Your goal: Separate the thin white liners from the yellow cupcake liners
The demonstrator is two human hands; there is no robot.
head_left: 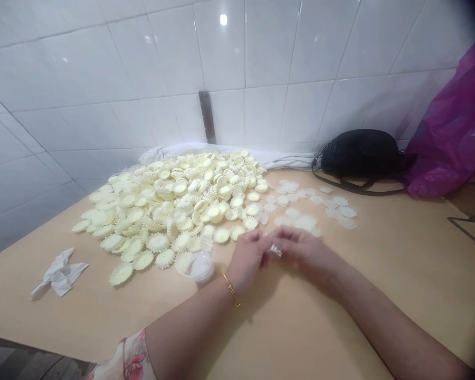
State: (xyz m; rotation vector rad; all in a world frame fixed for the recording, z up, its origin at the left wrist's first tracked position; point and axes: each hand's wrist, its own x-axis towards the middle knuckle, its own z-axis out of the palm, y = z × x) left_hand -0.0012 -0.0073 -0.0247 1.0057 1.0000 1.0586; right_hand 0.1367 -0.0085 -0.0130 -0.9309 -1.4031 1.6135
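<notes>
White and ridged at its visible end, a small piece (pixel 276 250) is pinched between the fingertips of our left hand (pixel 248 258) and right hand (pixel 309 253), above the table (pixel 301 338). Our fingers hide most of it, so we cannot tell its full shape. Beside our left hand stands a clear tub (pixel 180 267); beyond it lie frilled yellow cups (pixel 182 198).

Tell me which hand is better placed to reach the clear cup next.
Probably the left hand: it lies between the clear cup and the right hand, so it is nearer.
</notes>
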